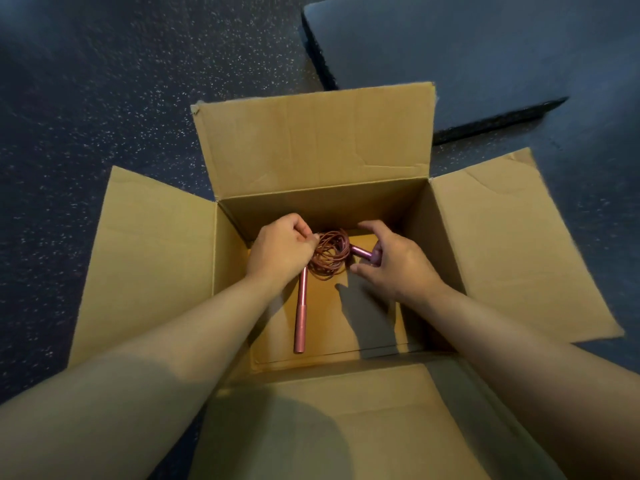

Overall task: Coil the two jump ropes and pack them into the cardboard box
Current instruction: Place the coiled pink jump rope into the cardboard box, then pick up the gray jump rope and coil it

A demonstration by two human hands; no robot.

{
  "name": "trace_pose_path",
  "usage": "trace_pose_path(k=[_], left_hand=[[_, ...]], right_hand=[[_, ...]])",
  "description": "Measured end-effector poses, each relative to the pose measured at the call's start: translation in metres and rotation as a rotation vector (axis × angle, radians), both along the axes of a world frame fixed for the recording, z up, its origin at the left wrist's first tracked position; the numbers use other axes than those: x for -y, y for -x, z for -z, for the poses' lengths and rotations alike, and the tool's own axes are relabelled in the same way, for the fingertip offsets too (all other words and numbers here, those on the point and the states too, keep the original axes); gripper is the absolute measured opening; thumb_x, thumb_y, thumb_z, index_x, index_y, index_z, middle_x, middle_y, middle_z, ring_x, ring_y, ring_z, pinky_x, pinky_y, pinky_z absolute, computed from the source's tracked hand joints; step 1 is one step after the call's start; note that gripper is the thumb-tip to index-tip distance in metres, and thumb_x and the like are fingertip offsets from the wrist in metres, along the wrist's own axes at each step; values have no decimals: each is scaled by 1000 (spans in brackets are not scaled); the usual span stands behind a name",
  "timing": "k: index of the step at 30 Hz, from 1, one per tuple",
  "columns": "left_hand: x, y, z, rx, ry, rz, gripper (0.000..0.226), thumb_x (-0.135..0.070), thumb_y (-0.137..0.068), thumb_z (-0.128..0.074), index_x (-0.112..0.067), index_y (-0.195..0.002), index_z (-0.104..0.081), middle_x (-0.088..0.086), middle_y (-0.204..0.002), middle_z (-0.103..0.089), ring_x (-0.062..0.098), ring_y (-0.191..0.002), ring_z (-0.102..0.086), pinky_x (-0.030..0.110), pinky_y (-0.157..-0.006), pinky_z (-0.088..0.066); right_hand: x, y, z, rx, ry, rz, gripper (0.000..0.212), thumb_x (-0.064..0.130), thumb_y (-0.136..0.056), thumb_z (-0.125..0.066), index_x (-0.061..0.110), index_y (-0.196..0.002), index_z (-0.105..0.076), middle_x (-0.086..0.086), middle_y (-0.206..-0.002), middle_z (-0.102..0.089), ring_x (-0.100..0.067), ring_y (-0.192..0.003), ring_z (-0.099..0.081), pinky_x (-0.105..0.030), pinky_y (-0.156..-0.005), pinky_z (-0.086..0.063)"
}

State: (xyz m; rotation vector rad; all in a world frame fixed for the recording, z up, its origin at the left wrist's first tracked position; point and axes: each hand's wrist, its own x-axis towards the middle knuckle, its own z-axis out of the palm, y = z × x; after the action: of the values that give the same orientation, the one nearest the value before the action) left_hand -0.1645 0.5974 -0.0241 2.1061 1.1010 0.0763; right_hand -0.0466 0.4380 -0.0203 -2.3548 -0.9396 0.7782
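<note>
An open cardboard box [495, 244] stands on the floor with all its flaps spread outward. Both of my hands reach down inside it. On the box bottom lies a pink jump rope whose thin cord is wound into a coil [330, 254]. My left hand [280, 251] is closed on the left edge of that coil. One pink handle [300, 315] lies on the bottom, pointing toward me from under my left wrist. My right hand [391, 263] curls around the second pink handle [362, 251] to the right of the coil. Only this one rope is visible.
The box sits on dark speckled rubber flooring [86, 98]. A dark blue-grey foam mat [485, 53] lies behind the box at the upper right, its edge close to the rear flap. The near flap [346, 427] extends toward me between my forearms.
</note>
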Motion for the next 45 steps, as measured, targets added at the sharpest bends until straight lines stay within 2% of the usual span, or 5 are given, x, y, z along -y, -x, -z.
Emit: trace_pose_path(k=[7, 13, 24, 35, 45], left_hand=[[43, -14, -106, -160, -122, 764, 22, -35, -94, -66, -28, -114, -65, -6, -108, -64, 16, -100, -62, 41, -87, -55], [155, -30, -240, -88, -314, 1205, 32, -33, -97, -61, -24, -129, -61, -4, -126, -64, 18, -115, -60, 38, -99, -50], [436, 36, -380, 186, -624, 1732, 34, -41, -95, -61, -26, -126, -61, -4, -125, -65, 21, -115, -62, 40, -98, -50], [676, 92, -360, 265, -685, 2022, 28, -43, -96, -57, -29, -119, -63, -9, -120, -67, 18, -114, -62, 38, -93, -52], [836, 96, -173, 99, -464, 2160, 17, -43, -93, -61, -31, -103, -67, -12, -106, -71, 18, -103, -65, 39, -83, -55]], right_hand=[[63, 16, -113, 100, 88, -11, 43, 38, -93, -69, 27, -134, -59, 4, -120, -61, -14, -108, -60, -27, -88, -49], [194, 63, -244, 299, 158, 168, 39, 45, -94, -64, 28, -129, -61, 1, -119, -65, -20, -107, -64, -41, -95, -52], [496, 234, -373, 461, 329, 600, 27, 48, -95, -61, 30, -115, -67, 6, -111, -67, -16, -105, -64, -40, -92, -52], [701, 356, -355, 395, 381, 969, 24, 44, -96, -61, 26, -109, -70, 1, -106, -70, -23, -103, -66, -37, -84, -51], [818, 373, -179, 160, 431, 1129, 18, 41, -95, -61, 29, -103, -71, 4, -103, -73, -23, -99, -67, -40, -82, -54]])
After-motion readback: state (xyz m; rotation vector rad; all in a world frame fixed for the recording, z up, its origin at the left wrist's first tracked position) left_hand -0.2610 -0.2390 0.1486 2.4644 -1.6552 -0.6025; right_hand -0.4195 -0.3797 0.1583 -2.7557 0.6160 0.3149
